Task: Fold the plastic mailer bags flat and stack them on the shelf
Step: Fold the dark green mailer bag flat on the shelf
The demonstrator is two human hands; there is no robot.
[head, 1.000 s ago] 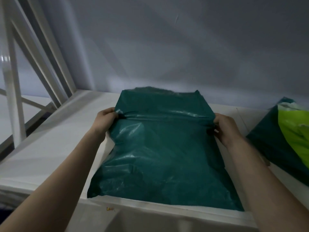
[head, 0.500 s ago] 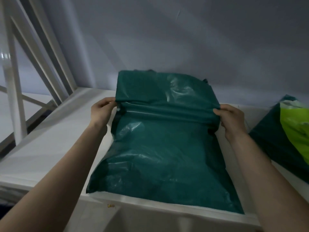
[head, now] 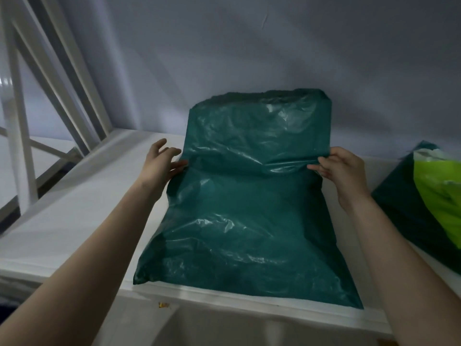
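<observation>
A dark green plastic mailer bag (head: 244, 221) lies on the white shelf (head: 74, 208), its near end at the shelf's front edge. Its far half stands up against the wall, bent at a crease between my hands. My left hand (head: 159, 166) is at the bag's left edge by the crease, thumb touching the plastic and fingers spread apart. My right hand (head: 341, 171) pinches the bag's right edge at the crease.
At the right, a second dark green bag (head: 404, 211) lies on the shelf with a bright green bag (head: 441, 196) on top. White diagonal frame bars (head: 62, 78) rise at the left. The grey wall stands right behind the bag.
The bag's far half has been lifted from lying flat to standing upright against the wall. My left hand's fingers have spread open from their earlier pinch on the edge.
</observation>
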